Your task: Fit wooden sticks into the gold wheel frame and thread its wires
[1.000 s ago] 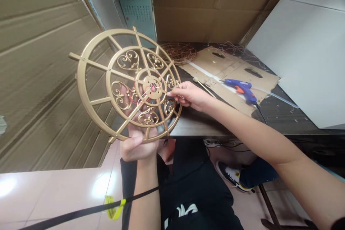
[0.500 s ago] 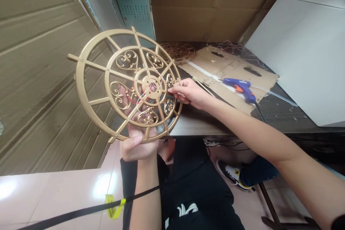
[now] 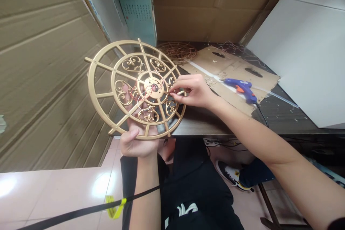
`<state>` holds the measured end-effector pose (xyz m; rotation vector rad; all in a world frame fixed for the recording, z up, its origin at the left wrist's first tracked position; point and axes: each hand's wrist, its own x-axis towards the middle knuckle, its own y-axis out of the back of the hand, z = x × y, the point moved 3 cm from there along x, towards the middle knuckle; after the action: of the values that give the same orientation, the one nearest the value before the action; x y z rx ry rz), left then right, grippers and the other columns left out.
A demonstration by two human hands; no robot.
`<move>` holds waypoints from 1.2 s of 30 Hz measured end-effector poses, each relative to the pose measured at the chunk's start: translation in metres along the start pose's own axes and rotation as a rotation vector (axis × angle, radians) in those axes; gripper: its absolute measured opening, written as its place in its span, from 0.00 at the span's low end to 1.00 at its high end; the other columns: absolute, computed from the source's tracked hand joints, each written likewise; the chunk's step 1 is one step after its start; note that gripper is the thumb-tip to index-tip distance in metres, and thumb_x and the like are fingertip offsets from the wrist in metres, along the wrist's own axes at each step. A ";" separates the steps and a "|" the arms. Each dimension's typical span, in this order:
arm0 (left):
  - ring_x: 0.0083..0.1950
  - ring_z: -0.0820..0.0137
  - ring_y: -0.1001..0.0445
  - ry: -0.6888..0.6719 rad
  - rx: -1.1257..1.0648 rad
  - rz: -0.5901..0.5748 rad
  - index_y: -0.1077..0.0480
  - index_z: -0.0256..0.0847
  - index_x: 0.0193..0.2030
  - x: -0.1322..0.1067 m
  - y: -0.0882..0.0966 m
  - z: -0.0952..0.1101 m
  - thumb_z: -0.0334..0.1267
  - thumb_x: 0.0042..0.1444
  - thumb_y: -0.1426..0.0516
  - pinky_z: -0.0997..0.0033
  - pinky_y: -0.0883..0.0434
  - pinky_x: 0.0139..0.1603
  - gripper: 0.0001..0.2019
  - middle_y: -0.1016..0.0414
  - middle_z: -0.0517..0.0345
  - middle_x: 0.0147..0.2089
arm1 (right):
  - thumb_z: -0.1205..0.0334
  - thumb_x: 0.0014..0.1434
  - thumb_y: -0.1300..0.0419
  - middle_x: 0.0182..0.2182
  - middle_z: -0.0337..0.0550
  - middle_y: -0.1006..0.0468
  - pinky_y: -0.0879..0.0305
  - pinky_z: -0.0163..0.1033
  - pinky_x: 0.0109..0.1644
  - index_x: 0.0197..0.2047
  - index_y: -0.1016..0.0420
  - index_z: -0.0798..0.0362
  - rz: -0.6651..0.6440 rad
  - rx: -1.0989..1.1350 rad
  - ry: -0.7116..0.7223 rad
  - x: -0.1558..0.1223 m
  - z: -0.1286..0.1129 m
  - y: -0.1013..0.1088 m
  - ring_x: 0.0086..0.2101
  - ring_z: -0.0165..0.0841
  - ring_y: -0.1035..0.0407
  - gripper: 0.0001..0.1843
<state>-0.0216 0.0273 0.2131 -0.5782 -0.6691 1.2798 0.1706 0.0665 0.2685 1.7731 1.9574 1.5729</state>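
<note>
A round gold openwork wheel frame (image 3: pixel 92 86), with spokes and scrolled ornaments, is tilted toward me above the table's front edge. My left hand (image 3: pixel 140 143) grips its lower rim, thumb in front and the other fingers behind, partly visible through the gaps. Thin red and white wires (image 3: pixel 138 104) loop across the frame around its central hub (image 3: pixel 148 84). Just right of the hub, my right hand (image 3: pixel 194 90) has thumb and fingertips pinched together against the frame. Whatever lies between those fingertips is too small to make out.
A blue glue gun (image 3: pixel 241 88) lies on a flattened cardboard sheet (image 3: pixel 229 66) on the dark table. Behind the frame lies a brown openwork disc (image 3: pixel 180 52), with loose wires (image 3: pixel 237 48) farther right. Cardboard (image 3: pixel 40 61) stands at left, a white panel (image 3: pixel 304 61) at right.
The frame has shifted slightly right and its upper edge has dropped. My right hand has changed its finger pose, its knuckles higher and the fingertips still beside the hub.
</note>
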 end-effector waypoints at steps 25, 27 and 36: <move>0.63 0.44 0.21 -0.060 -0.144 0.113 0.24 0.48 0.58 0.016 -0.005 0.017 0.46 0.51 0.42 0.45 0.20 0.60 0.27 0.17 0.51 0.55 | 0.63 0.72 0.45 0.40 0.45 0.19 0.48 0.39 0.36 0.42 0.16 0.51 -0.309 -0.400 0.155 -0.006 -0.017 0.008 0.35 0.31 0.32 0.14; 0.61 0.45 0.20 -0.038 -0.153 0.104 0.24 0.47 0.57 0.019 -0.002 0.018 0.45 0.50 0.43 0.45 0.19 0.56 0.26 0.16 0.50 0.53 | 0.64 0.72 0.45 0.39 0.45 0.20 0.48 0.40 0.36 0.41 0.17 0.52 -0.331 -0.428 0.168 -0.006 -0.018 0.006 0.34 0.31 0.32 0.14; 0.53 0.49 0.16 0.056 -0.216 0.181 0.22 0.42 0.54 0.019 -0.008 0.022 0.42 0.49 0.46 0.52 0.18 0.50 0.26 0.15 0.46 0.46 | 0.64 0.73 0.47 0.38 0.47 0.21 0.49 0.39 0.34 0.41 0.20 0.56 -0.349 -0.583 0.246 -0.009 -0.019 -0.002 0.32 0.30 0.35 0.14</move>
<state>-0.0293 0.0449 0.2369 -0.8647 -0.7259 1.3630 0.1602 0.0482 0.2711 1.0012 1.5369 2.0150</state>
